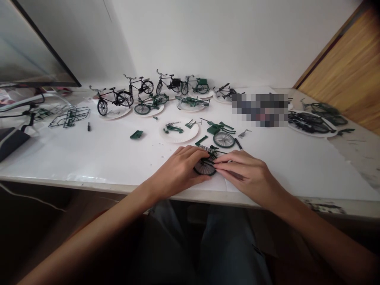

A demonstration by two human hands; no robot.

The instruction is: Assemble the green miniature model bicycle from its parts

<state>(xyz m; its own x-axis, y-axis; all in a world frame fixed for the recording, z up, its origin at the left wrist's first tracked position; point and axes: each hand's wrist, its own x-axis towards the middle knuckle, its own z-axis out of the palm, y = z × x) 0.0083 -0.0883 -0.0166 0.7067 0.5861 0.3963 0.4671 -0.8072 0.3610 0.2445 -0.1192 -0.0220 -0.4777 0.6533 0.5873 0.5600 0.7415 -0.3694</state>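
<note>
A small model bicycle part with a spoked black wheel [204, 168] and green frame pieces lies near the table's front edge. My left hand [184, 168] grips it from the left, fingers on top and thumb at the wheel's lower edge. From the right, my right hand [247, 172] pinches at the part beside the wheel; its fingertips are closed, and any tiny piece between them is too small to tell. Just beyond them lie another spoked wheel [224, 139] with a green frame, a green strip [202, 140] and a black stick-like piece [238, 144].
A white plate [190, 136] with green pieces stands behind my hands. A green box piece [136, 135] lies to its left. Model bicycles [115, 98] stand along the wall. Green part frames [69, 116] lie at left, dark bicycle parts [311, 122] on a plate at right.
</note>
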